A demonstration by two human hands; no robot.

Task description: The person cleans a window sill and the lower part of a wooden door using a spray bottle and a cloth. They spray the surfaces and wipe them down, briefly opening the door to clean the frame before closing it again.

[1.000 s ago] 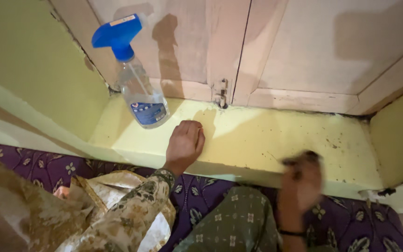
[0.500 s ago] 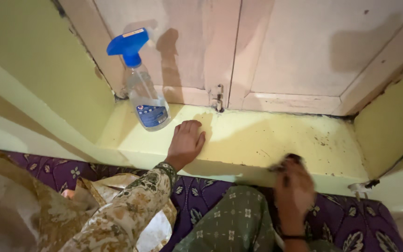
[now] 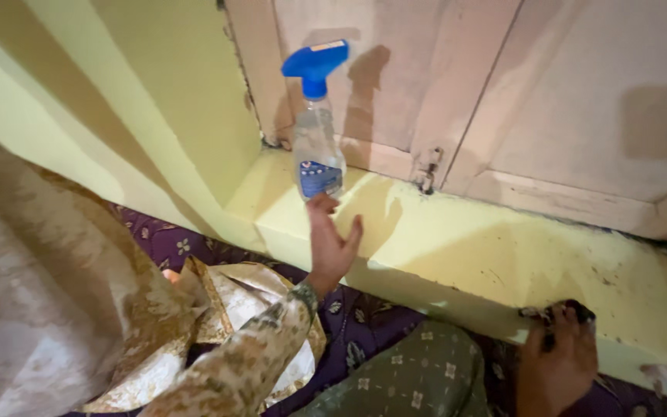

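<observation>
A clear spray bottle [image 3: 316, 147] with a blue trigger head stands upright on the pale yellow sill [image 3: 465, 247], near its left corner. My left hand [image 3: 330, 239] is raised off the sill, fingers apart, its fingertips just under the bottle's label. My right hand [image 3: 557, 359] is at the sill's front edge on the right, closed around a dark cloth [image 3: 561, 315] that presses on the ledge.
Closed pale wooden shutters [image 3: 503, 93] with a small metal latch [image 3: 426, 174] stand behind the sill. A yellow-green wall [image 3: 140, 100] closes the left side. Dark specks of dirt dot the sill's right part. Purple patterned fabric [image 3: 364, 324] and a gold-edged cloth [image 3: 241, 309] lie below.
My left hand lifted off the sill and opened toward the spray bottle. My right hand with the cloth shifted to the right along the front edge. The view swung left.
</observation>
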